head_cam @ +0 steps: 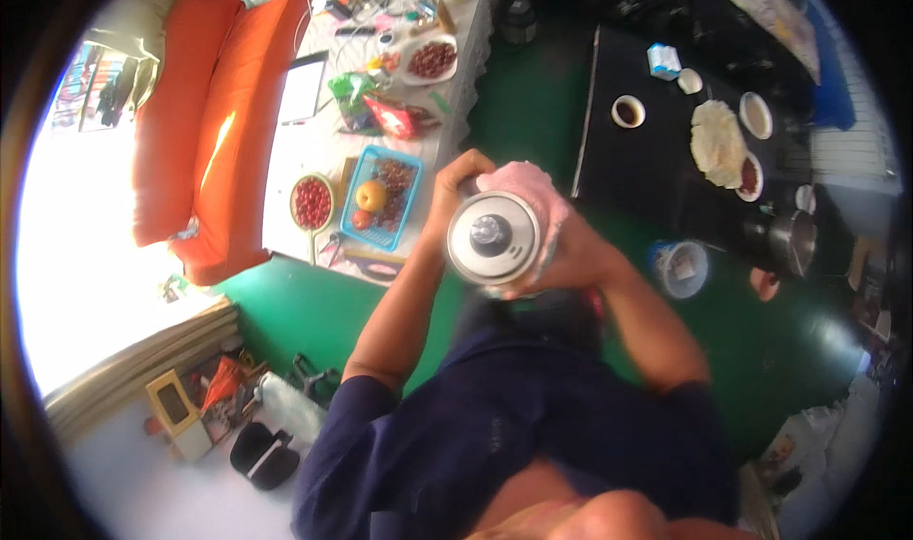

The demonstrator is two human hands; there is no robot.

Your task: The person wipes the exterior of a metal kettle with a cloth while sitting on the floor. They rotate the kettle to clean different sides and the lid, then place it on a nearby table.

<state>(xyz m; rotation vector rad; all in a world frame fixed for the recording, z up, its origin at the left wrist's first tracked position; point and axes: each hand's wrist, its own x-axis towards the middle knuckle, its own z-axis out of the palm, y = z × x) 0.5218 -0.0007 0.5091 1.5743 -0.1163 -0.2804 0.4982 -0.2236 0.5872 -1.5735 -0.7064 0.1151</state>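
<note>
A metal kettle (493, 237) with a round lid and a dark knob with a clear top is held up in front of my body. My left hand (456, 183) grips the kettle's handle at its upper left. A pink cloth (524, 187) wraps the kettle's right side, and my right hand (570, 254) holds the cloth against it. The kettle's lower body is mostly hidden under the lid and behind my hands.
On the left table (456, 122) are a blue basket (421, 197) of fruit, a strainer of red berries (312, 203) and snack bags (396, 115). The black table (642, 176) at right holds bowls and flatbread (717, 144). A bucket (681, 269) stands beside it; an orange sofa (228, 126) is far left.
</note>
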